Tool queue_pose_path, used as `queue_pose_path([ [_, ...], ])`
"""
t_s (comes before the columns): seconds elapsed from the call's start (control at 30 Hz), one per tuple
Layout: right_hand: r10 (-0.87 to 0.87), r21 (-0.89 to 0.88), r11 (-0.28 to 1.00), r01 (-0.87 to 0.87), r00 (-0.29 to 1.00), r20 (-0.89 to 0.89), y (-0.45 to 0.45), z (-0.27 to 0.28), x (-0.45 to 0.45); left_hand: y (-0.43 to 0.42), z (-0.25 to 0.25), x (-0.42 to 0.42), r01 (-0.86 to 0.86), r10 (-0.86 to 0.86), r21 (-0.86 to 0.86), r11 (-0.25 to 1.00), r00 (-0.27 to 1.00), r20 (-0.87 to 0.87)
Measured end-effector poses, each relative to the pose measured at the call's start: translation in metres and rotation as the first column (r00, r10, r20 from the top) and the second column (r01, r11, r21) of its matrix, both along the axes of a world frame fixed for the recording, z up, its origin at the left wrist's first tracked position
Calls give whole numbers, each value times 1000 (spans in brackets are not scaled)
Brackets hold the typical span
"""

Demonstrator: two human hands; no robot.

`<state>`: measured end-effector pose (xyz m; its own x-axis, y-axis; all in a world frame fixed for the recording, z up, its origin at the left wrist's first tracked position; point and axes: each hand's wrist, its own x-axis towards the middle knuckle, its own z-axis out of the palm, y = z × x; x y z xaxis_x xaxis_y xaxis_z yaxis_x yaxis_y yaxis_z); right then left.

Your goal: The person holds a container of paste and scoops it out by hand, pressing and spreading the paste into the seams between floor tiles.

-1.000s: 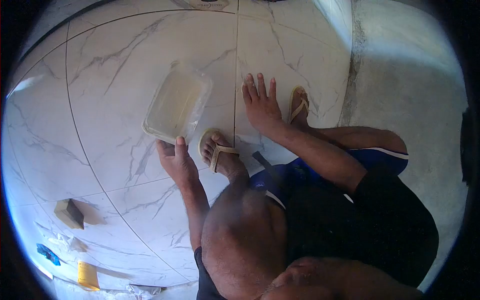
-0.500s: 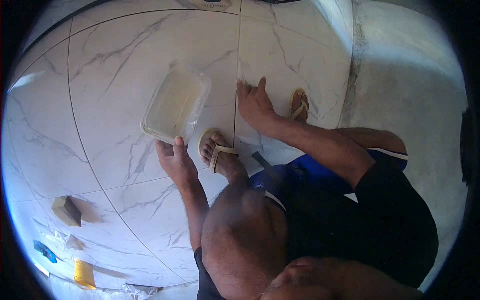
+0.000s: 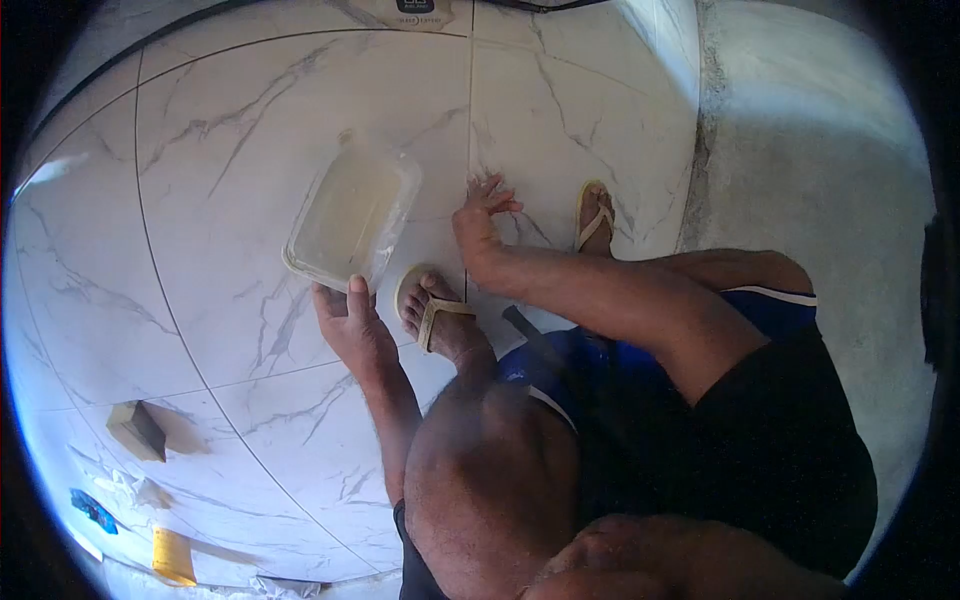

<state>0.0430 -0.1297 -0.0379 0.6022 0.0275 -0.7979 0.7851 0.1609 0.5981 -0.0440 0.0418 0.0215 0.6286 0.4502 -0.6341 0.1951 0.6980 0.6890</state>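
Observation:
My left hand (image 3: 353,322) grips the near edge of a clear rectangular plastic container (image 3: 352,212), with the thumb on top of the rim. Inside it is something pale and cloudy, perhaps a liquid. My right hand (image 3: 482,222) is low over the marbled floor tiles (image 3: 270,180), by the dark joint between two of them. Its fingers are spread apart and nothing shows in them. Whether the fingertips touch the floor, I cannot tell. My sandalled foot (image 3: 440,310) lies between the two hands, and my other foot (image 3: 595,218) is right of my right hand.
Toward the lower left stand a grey-brown block (image 3: 137,430) and a yellow container (image 3: 173,556). Crumpled white plastic (image 3: 135,488) and a small blue item (image 3: 93,511) lie near them. Rough grey concrete (image 3: 800,190) borders the tiles on the right.
My right hand has turned and drawn slightly left and nearer to me, its fingers now pointing more sideways. My left hand and the container stay nearly in place.

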Motion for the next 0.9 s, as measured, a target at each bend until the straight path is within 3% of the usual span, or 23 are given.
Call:
queue_pose_path([
  [0.03,-20,-81,997,11,993,-115,-2,8,2,-1,1,-1,4,-4,-6,1000,1000,-1],
  [0.13,-158,190,973,134,980,118,-43,8,-8,-2,0,0,-15,15,-10,1000,1000,-14],
  [0.17,-277,261,923,281,959,-53,-57,12,-3,-1,-1,1,-12,12,-7,1000,1000,-8],
  [0.23,-430,309,761,570,801,-417,-70,42,25,0,-2,-2,-15,15,5,1000,1000,-13],
  [0.33,-311,712,329,621,783,-539,-86,77,53,4,1,-2,-10,10,15,1000,1000,-16],
  [0.43,25,858,277,432,889,-456,-109,67,73,7,2,-2,-24,24,7,1000,1000,-2],
  [0.53,-35,816,264,515,850,-525,-117,47,77,9,-1,-1,-19,19,19,1000,1000,-7],
  [0.73,-93,829,115,547,837,-539,-121,28,81,4,-1,-1,-42,42,-9,999,999,13],
  [0.9,7,796,268,542,825,-564,-115,30,98,3,-4,-3,1,-2,-20,1000,1000,-10],
])
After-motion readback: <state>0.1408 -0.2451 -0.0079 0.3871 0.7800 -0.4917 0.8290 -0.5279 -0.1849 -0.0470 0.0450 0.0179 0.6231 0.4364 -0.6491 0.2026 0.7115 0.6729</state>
